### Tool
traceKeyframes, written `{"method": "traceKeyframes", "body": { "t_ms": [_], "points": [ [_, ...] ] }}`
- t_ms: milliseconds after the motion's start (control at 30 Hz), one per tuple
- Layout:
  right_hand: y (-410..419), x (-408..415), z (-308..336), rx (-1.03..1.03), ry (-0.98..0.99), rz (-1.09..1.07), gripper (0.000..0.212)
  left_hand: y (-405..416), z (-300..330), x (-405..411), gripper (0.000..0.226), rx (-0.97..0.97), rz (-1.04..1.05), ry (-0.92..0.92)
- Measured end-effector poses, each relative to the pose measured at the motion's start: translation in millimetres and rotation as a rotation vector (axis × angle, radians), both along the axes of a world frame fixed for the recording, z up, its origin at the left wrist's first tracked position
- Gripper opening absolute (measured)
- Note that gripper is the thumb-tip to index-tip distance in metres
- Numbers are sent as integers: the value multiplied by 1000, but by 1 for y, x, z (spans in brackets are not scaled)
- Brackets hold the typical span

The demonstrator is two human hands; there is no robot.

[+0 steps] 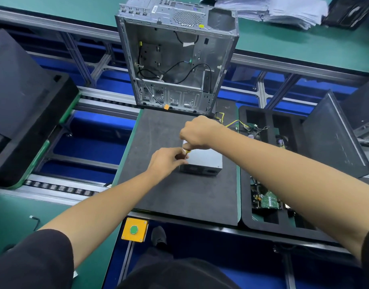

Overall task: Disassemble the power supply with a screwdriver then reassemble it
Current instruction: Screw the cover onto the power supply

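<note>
The grey sheet-metal power supply box [204, 161] on the dark foam tabletop [158, 195] looks rigid, fairly heavy and smooth-sided, best steadied by its flat walls, while the right hand [197, 132] and left hand [165, 161] both grip the small yellow-handled screwdriver [187, 152] at its near-left top corner.

The power supply [204, 161] is a grey metal box lying flat on a dark foam mat, its vented face toward the viewer. The screwdriver [187, 152], yellow where it shows, stands at the box's top left corner, mostly hidden by fingers.
</note>
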State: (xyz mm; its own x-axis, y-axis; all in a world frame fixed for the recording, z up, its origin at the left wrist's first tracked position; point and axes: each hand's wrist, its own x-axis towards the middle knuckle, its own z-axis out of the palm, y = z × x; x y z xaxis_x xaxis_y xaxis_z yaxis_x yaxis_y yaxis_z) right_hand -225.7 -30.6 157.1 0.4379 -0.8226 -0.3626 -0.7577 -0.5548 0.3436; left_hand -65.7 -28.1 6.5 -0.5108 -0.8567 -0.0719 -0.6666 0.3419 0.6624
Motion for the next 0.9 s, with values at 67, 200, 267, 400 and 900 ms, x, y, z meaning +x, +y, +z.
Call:
{"method": "traceKeyframes", "body": {
  "t_ms": [67, 200, 267, 400, 900],
  "points": [
    [0, -2, 3, 0, -9, 12, 32, 1, -2, -1, 15, -45, 1, -6],
    [-3, -6, 12, 18, -39, 137, 23, 1, -1, 0, 14, -118, 5, -2],
    [-5, -6, 14, 18, 3, 159, 18, 0, 0, 0, 14, -149, -28, -16],
    [-5, -3, 10, -5, 71, 123, 30, 0, 4, 1, 22, -151, -79, -41],
    [-7, -1, 10, -41, 72, 131, 33, -9, 12, 3, 22, 245, -134, 185]
  ]
}}
